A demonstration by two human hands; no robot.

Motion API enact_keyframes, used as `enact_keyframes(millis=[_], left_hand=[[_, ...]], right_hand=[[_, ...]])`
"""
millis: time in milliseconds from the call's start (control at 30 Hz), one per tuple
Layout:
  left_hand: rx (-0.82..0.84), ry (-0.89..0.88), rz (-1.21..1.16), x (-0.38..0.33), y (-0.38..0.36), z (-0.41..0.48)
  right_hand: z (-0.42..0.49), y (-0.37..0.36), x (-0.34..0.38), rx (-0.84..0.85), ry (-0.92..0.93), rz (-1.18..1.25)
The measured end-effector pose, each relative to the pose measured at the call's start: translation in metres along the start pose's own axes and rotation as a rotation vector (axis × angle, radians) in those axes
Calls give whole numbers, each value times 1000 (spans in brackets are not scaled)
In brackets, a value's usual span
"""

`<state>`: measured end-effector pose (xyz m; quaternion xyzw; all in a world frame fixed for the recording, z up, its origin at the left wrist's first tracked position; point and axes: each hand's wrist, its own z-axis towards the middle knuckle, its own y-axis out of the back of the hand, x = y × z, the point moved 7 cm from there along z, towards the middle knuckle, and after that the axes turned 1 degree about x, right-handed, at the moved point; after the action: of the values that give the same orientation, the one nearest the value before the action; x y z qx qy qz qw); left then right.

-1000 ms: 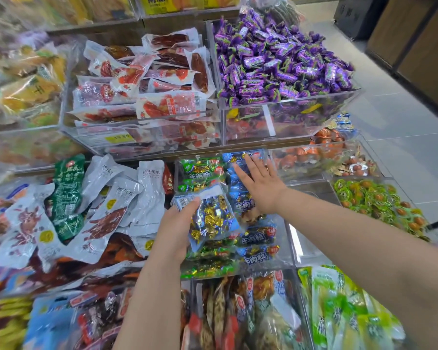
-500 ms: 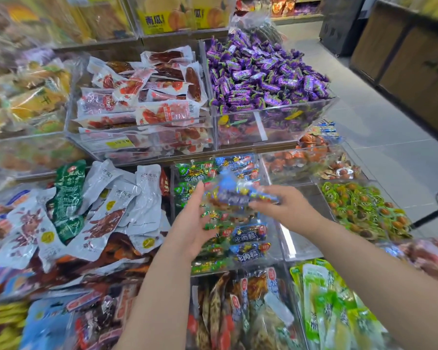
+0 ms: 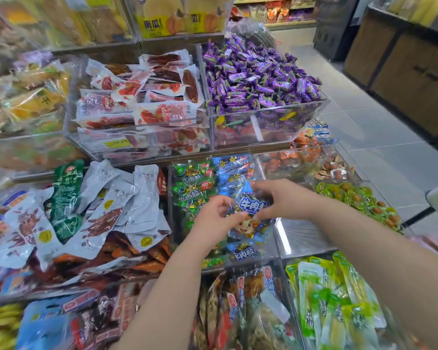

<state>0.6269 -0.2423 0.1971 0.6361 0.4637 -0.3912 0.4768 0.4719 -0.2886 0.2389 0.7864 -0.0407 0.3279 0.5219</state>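
Note:
A blue snack bag [image 3: 250, 218] with white characters and a cartoon figure hangs upright above a clear bin [image 3: 238, 261] of similar blue and green bags. My left hand [image 3: 213, 218] pinches the bag's left edge with thumb and fingers. On the bag's upper right side, my right hand [image 3: 281, 198] grips it with curled fingers. Both forearms reach in from the bottom of the view.
Clear bins crowd the tiered display: purple candies [image 3: 258, 77], red sausage packs [image 3: 142, 97], grey and green pouches [image 3: 99, 205], green sweets [image 3: 359, 200], green-yellow packs [image 3: 334, 304]. An empty-looking bin [image 3: 301, 236] sits to the right. The tiled aisle floor [image 3: 377, 127] and wooden cabinets [image 3: 410, 72] lie right.
My right hand left the bin's blue bags and joined the left hand on the bag. The bag was lifted and turned so its printed front faces up.

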Motion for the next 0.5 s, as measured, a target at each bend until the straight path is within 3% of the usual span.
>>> enact_keyframes(millis=[100, 167, 233, 400, 500], left_hand=[[-21, -179, 526, -2, 0, 11], [51, -280, 969, 7, -6, 21], [164, -269, 1250, 26, -11, 31], [172, -253, 1281, 46, -2, 33], [141, -215, 1237, 57, 7, 25]], right_hand=[[6, 21, -12, -74, -61, -168], [10, 46, -22, -204, -118, -204], [18, 57, -20, -245, -95, -285], [46, 19, 3, 6, 27, -455], [57, 2, 7, 65, 47, -514]])
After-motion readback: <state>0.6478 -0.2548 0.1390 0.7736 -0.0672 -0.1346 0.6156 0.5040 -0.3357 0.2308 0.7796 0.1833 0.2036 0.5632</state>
